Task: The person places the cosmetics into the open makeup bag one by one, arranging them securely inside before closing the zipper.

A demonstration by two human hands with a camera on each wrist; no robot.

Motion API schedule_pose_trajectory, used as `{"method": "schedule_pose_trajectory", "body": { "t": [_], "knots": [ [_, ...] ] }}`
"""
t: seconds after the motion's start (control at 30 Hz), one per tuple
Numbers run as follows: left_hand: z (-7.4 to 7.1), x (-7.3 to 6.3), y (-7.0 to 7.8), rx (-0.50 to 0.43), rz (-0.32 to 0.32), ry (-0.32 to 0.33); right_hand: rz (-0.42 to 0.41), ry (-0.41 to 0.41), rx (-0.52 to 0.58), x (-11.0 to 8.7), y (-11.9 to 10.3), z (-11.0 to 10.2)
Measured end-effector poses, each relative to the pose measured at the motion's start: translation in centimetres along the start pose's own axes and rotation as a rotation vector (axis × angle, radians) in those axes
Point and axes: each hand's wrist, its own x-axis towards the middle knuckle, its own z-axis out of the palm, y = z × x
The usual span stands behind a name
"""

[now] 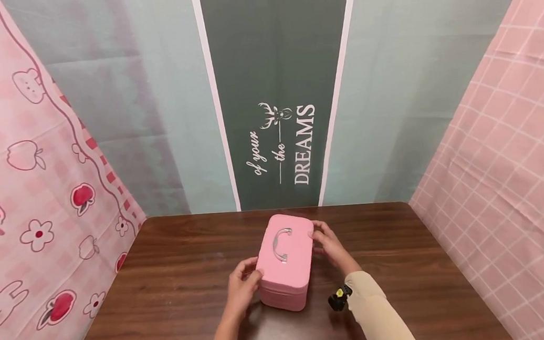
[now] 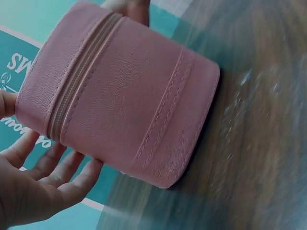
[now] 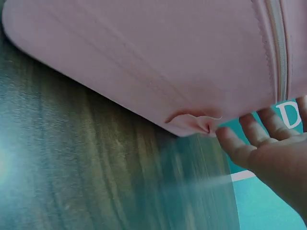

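A pink zip-up cosmetic case (image 1: 294, 263) stands on the table, turned slightly, with a silver handle (image 1: 275, 245) on its lid. My left hand (image 1: 241, 288) holds the near left corner, thumb at the lid's edge and fingers along the side. At the far right corner, my right hand (image 1: 330, 245) holds the case with its thumb near the lid's rim. In the left wrist view the zipper (image 2: 79, 72) runs closed below the lid. The right wrist view shows a dented, creased spot (image 3: 199, 120) low on the case's side, close to the fingertips.
The dark wooden table (image 1: 181, 297) ends at a grey-green curtain (image 1: 178, 118) printed with lettering. Pink patterned cloth (image 1: 40, 181) hangs along the left, and pink checked cloth (image 1: 504, 175) along the right. A black wrist camera (image 1: 339, 298) sits on the right wrist.
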Motion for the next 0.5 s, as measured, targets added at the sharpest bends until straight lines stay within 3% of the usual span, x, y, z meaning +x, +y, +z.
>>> {"method": "schedule_pose_trajectory", "body": {
  "t": [0.27,0.5],
  "knots": [
    [-1.1,2.2,0.2,0.019,0.003,0.022,-0.051,0.063,-0.053,-1.7,0.2,0.3],
    [-1.9,4.2,0.2,-0.012,0.019,0.048,-0.056,0.205,-0.042,-3.5,0.7,1.5]
  ]
}}
